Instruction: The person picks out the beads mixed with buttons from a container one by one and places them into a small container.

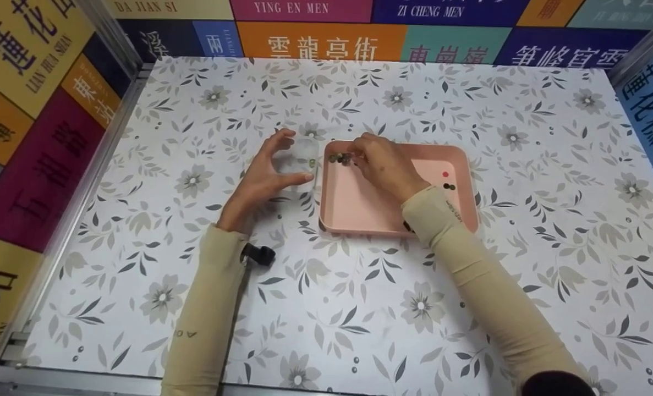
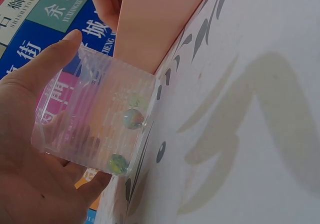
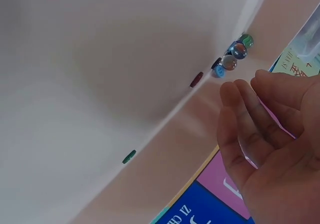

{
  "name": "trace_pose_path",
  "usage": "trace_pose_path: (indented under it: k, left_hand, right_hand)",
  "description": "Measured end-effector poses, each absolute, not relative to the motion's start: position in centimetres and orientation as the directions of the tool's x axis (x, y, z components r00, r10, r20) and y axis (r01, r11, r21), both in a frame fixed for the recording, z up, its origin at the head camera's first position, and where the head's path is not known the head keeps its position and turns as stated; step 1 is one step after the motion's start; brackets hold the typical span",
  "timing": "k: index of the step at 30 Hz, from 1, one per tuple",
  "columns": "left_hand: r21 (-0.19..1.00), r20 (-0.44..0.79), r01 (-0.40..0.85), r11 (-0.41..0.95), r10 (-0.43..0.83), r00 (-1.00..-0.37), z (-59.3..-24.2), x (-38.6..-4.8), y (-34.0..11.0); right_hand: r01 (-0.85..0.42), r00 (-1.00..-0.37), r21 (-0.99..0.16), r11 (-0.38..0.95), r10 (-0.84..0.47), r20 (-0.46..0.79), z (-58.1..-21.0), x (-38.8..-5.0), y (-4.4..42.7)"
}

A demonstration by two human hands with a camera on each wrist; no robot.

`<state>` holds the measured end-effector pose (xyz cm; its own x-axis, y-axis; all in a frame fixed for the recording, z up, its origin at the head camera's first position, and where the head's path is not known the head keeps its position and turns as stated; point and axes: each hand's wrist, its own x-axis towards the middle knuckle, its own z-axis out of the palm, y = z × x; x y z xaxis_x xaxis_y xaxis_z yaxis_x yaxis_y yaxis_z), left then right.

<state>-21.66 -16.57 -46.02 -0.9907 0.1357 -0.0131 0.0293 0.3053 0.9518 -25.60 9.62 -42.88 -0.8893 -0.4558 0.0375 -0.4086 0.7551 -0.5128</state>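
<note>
A clear ridged plastic cup (image 2: 95, 114) stands on the patterned surface, left of the pink tray (image 1: 345, 206). Curved around it are the thumb and fingers of my left hand (image 1: 260, 173). Glass marbles (image 2: 133, 119) lie at the cup's bottom. My right hand (image 1: 385, 168) reaches into the tray's far left part, fingers bent loosely, with nothing visible between the fingertips in the right wrist view. Close to those fingertips, several marbles (image 3: 239, 51) cluster in the tray corner beside a blue button (image 3: 218, 71). A dark red button (image 3: 197, 79) and a green button (image 3: 129, 157) lie along the wall.
Toward the tray's right side are a red disc (image 1: 445, 174) and small dark pieces (image 1: 449, 186). A floral cloth (image 1: 298, 308) covers the table. Colourful panels with lettering (image 1: 320, 44) stand along the back and sides.
</note>
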Motion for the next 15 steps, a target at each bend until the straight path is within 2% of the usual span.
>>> trace_pose_path:
  k: [12, 15]
  left_hand:
    - [0.944, -0.005, 0.039, 0.328, 0.131, -0.991, -45.74, -21.61, -16.63]
    - [0.942, -0.003, 0.042, 0.332, 0.135, -0.991, -45.83, -21.56, -16.64]
  right_hand:
    - [-0.383, -0.893, -0.507, 0.772, -0.449, -0.010, -43.30, -25.67, 9.37]
    - [-0.410, -0.881, -0.511, 0.755, -0.474, 0.007, -43.56, -25.57, 9.34]
